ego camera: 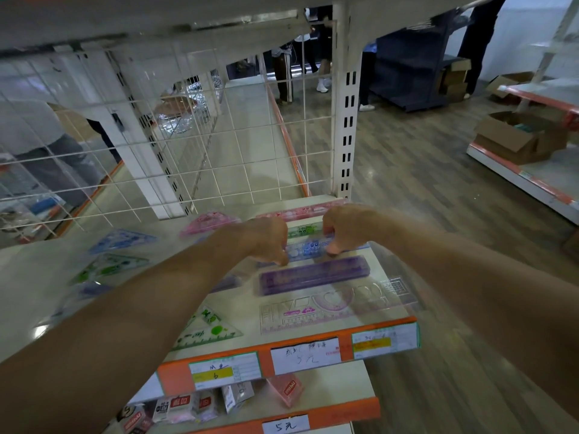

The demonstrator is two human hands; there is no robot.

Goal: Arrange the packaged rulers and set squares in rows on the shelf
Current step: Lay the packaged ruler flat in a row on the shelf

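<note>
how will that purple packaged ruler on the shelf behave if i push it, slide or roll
The long flat purple translucent packaged ruler lies flat on the white shelf, so it should slide, not roll. Its glossy clear wrap probably makes it slippery. It looks thin, so likely light and slightly bendy.

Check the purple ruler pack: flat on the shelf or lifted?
Flat: the purple ruler pack rests on the shelf, untouched; the left hand and right hand grip the blue ruler pack behind it.
</note>
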